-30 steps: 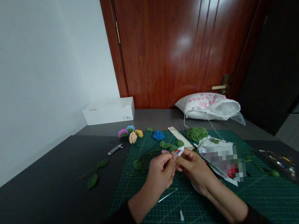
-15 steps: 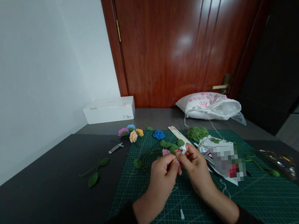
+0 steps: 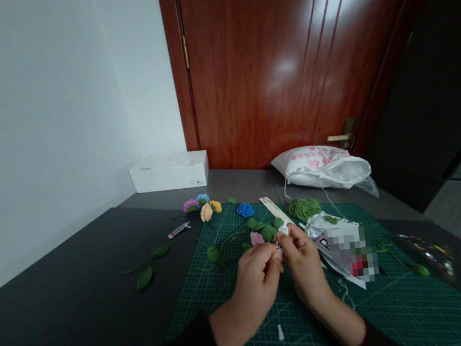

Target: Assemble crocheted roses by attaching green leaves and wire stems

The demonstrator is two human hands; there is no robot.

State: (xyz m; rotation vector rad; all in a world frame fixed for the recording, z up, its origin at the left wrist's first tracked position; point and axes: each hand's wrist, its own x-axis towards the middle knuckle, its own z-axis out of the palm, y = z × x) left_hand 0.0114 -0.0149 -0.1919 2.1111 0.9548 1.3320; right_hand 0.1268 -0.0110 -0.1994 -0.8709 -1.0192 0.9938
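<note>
Green cutting mat [image 3: 396, 309] on a dark table: a small glue tube [image 3: 281, 235] sits pinched in the right hand [image 3: 303, 262], the left hand [image 3: 257, 281] pinching at it too. Pink flower [image 3: 257, 238], leaves [image 3: 267, 229] and white cap [image 3: 280, 332] lie nearby.

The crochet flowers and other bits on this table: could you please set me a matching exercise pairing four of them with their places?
Things:
1. blue flower
2. white box
3. white cap
4. loose leaf sprig

Places:
A. against the wall, beside the door
B. on the bare dark table, left of the cutting mat
C. on the mat's far part, near the ruler
D. on the mat, just in front of the wrists

Pairs: 1-C, 2-A, 3-D, 4-B
</note>
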